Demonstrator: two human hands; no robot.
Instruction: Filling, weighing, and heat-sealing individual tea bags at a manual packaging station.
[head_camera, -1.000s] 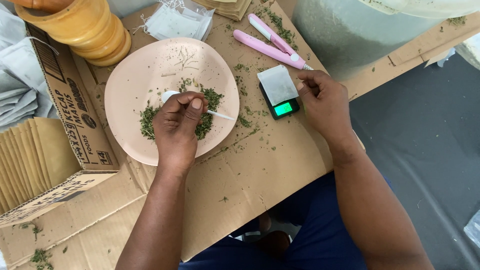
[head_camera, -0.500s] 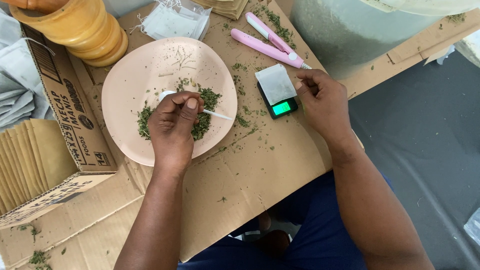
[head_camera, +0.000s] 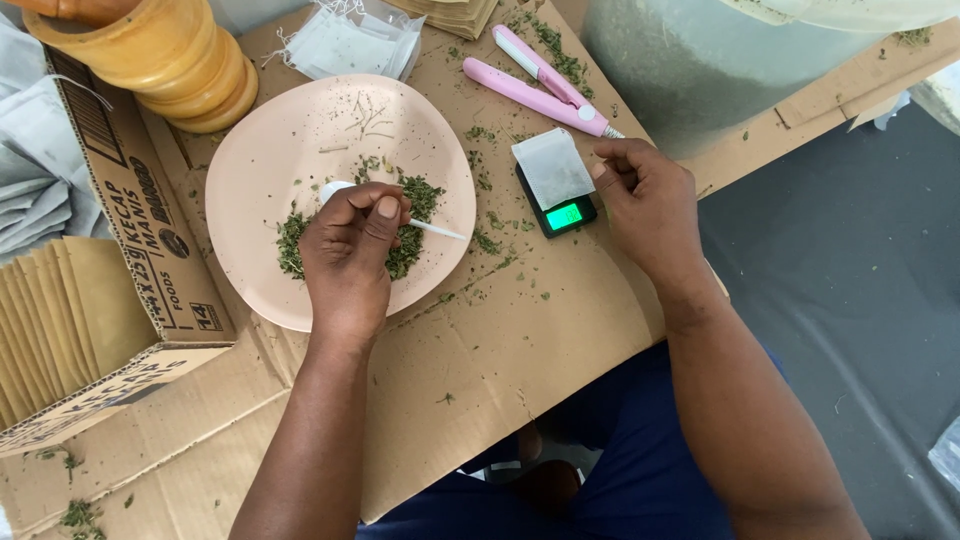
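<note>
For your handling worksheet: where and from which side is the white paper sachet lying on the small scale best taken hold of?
Judging by its pose, pinch the white paper sachet at its right edge, coming from the right hand side. It lies flat on the small scale and overhangs the platform, so that thin edge looks free to grip.

a small home-style packing spot for dried herbs, set up low on flattened cardboard (head_camera: 480, 330) over a dark floor (head_camera: 850, 280). a pocket scale (head_camera: 558, 205), a pink heat sealer (head_camera: 535, 95), loose empty filter bags (head_camera: 345, 45), a carton of paper sachets (head_camera: 60, 320) and a wooden mortar (head_camera: 165, 60) point to hand-filled tea bags.
</note>
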